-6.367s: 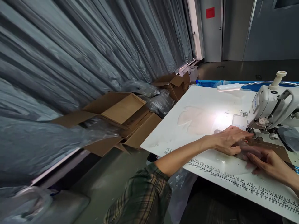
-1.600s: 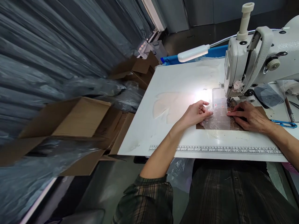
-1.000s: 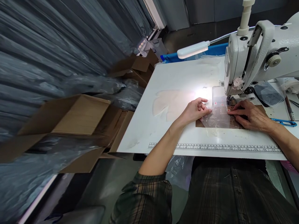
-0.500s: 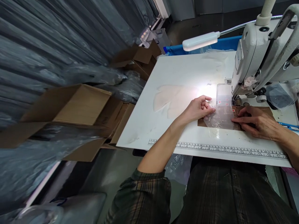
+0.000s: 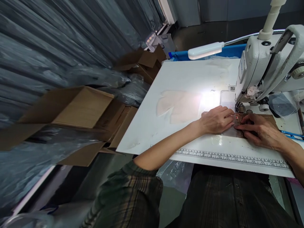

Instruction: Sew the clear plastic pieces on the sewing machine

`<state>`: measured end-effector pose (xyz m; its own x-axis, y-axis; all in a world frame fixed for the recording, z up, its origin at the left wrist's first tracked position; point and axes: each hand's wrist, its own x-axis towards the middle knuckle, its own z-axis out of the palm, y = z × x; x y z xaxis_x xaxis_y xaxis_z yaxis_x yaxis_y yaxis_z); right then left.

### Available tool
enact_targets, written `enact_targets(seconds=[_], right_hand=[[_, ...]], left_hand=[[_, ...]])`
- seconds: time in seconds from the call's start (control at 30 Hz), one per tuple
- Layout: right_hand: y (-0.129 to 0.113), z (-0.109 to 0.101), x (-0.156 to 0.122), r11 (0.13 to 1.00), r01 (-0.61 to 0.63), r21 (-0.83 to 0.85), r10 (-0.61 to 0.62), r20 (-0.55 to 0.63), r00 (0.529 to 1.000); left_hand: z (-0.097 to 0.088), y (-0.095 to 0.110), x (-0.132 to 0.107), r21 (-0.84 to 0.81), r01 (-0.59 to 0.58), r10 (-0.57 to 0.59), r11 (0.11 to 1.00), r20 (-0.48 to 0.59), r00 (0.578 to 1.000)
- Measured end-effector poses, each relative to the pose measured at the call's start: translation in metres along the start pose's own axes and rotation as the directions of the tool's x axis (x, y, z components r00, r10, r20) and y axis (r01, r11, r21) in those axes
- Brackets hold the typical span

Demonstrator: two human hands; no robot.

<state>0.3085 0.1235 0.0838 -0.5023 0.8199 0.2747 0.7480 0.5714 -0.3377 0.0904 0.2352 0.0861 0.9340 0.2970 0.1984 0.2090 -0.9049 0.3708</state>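
My left hand (image 5: 217, 120) lies on a clear plastic sheet (image 5: 231, 132) that covers a brown piece (image 5: 272, 118) on the white table (image 5: 190, 76). Its fingers are stretched toward the needle of the white sewing machine (image 5: 266, 69). My right hand (image 5: 260, 130) rests beside it, fingers flat and together, pressing the same sheet just in front of the presser foot (image 5: 238, 109). The fingertips of both hands nearly meet under the machine head.
A printed ruler (image 5: 232, 157) runs along the table's near edge. A lamp (image 5: 205, 50) on a flexible neck lights the work. Blue snips (image 5: 293, 136) lie at the right. Open cardboard boxes (image 5: 78, 109) and plastic-wrapped goods fill the floor to the left.
My left hand has slid right across the plastic sheet, from its left edge to the needle area. My right hand has stayed put. The camera has shifted slightly.
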Motion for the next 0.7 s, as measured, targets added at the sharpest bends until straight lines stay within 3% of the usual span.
enact_targets(seconds=[0.17, 0.3, 0.43, 0.7], right_hand=[[0.001, 0.004, -0.002, 1.0, -0.019, -0.003, 0.019, -0.04, 0.999], [0.001, 0.007, -0.003, 0.998, -0.057, -0.027, 0.055, -0.066, 0.996], [0.002, 0.01, -0.001, 0.994, -0.094, -0.06, 0.086, -0.125, 0.988], [0.001, 0.013, 0.0, 0.991, -0.11, -0.082, 0.098, -0.141, 0.985]], left_hand=[[0.006, -0.008, 0.007, 0.113, -0.085, 0.078, 0.99, 0.059, 0.995], [0.005, -0.008, 0.008, 0.2, -0.045, 0.039, 0.979, 0.034, 0.999], [0.001, -0.015, 0.013, 0.193, 0.003, -0.006, 0.981, 0.015, 1.0], [-0.005, -0.028, 0.01, 0.148, 0.005, -0.016, 0.989, 0.077, 0.997]])
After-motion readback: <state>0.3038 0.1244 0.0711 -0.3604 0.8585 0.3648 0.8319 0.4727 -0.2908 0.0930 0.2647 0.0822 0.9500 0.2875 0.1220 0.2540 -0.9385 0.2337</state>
